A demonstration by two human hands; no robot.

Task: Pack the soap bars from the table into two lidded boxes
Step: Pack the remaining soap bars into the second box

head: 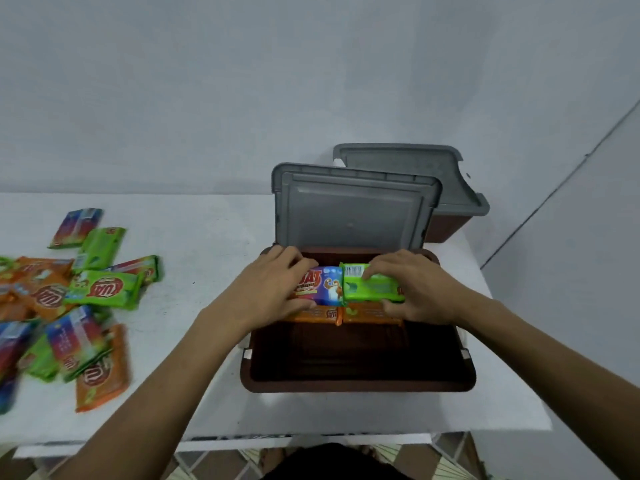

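Soap bars (329, 285), seemingly four, in box (356, 384)

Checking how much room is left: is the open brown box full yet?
Not full. Soap bars sit only at the far end of the box; its near half is bare.

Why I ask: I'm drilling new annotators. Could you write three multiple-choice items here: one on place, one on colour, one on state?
1. Where do the loose soap bars lie?
A. On the table's left side
B. On the floor
C. On a shelf

2. What colour is the soap bar in the right hand's grip?
A. White
B. Green
C. Black

3. How is the near box's lid?
A. Shut
B. Raised open
C. Lying flat on the table

1 A: the pile lies left of the box.
2 B: bright green wrapper, beside the purple bar the left hand holds.
3 B: it stands raised behind the open box.
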